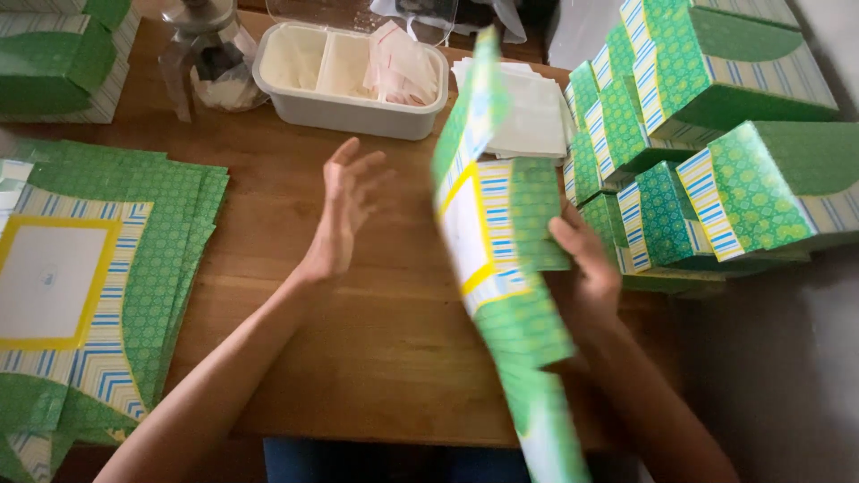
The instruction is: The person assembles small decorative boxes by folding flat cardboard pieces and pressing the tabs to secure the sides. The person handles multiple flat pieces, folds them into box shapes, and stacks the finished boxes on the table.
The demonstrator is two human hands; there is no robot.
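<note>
Above the wooden surface, your right hand is clamped on an unfolded green patterned box blank, gripping its right edge near mid-length. That blank stands nearly on edge, its long axis running from the far top end down toward you, with the yellow-framed white panel turned to your left. Your left hand is free, fingers spread apart, just left of the blank and not touching; the right is nearer.
</note>
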